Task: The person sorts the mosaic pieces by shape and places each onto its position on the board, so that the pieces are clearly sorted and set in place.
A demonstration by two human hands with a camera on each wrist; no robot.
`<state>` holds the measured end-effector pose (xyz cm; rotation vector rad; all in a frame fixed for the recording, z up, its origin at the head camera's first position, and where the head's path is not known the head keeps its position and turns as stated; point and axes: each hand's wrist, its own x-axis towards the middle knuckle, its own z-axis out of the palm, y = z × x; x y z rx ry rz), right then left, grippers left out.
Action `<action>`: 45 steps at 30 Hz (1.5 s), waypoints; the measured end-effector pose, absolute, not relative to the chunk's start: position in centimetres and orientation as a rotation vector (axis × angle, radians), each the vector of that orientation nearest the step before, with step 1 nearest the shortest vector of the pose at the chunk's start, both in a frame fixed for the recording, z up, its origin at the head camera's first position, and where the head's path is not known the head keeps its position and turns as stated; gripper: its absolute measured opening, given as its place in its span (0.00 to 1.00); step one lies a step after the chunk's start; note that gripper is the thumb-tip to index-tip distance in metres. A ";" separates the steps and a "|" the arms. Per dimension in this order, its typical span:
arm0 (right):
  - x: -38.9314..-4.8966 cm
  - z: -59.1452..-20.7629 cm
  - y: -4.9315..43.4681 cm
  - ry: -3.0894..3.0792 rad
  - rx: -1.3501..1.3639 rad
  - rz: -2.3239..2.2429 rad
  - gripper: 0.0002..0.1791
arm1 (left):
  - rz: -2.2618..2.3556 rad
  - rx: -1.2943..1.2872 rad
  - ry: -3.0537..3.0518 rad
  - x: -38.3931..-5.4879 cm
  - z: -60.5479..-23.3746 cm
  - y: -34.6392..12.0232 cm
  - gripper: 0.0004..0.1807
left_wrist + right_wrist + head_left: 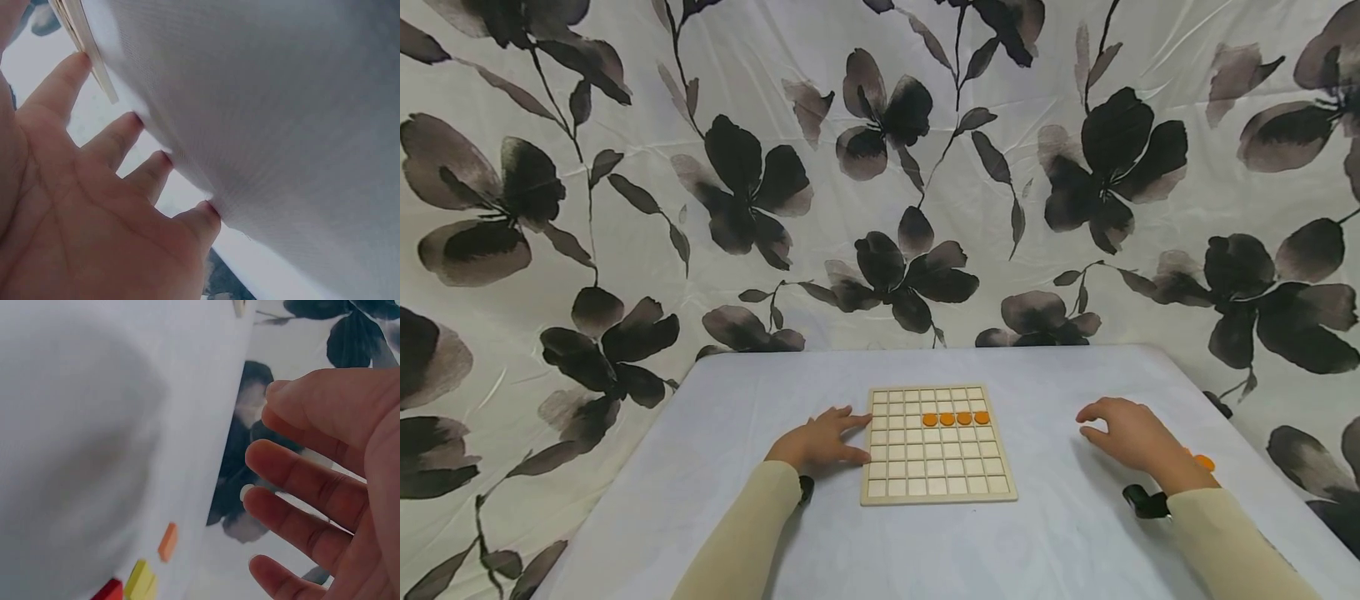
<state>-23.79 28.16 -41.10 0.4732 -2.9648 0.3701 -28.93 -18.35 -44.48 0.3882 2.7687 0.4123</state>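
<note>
A pale wooden board (925,446) with a grid of square cells lies on the white tabletop. Several orange discs (947,419) sit side by side in one row, reaching its right edge. My left hand (823,437) rests at the board's left side, thumb and index fingertip at the edge. In the left wrist view, that hand's fingers (112,140) are spread, one tip on the board's rim (94,53). Off to the right, my right hand (1123,429) hovers over the table with fingers loosely bent. Nothing shows between its fingers (300,475).
Orange pieces (1204,462) lie beyond the right wrist, partly hidden by it. From the right wrist, an orange piece (167,542), a yellow piece (139,581) and a red piece (109,590) show on the cloth. A flower-patterned curtain (880,192) hangs behind the table (760,375).
</note>
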 end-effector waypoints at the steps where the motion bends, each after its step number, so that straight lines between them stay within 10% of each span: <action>1: -23.6 -41.1 28.6 -2.964 0.465 0.374 0.10 | 0.412 0.387 2.769 -28.9 -44.4 -18.3 0.44; 45: -21.2 -42.9 39.1 -3.303 -0.037 0.528 0.19 | 0.400 0.371 2.756 -29.2 -44.4 -18.1 0.45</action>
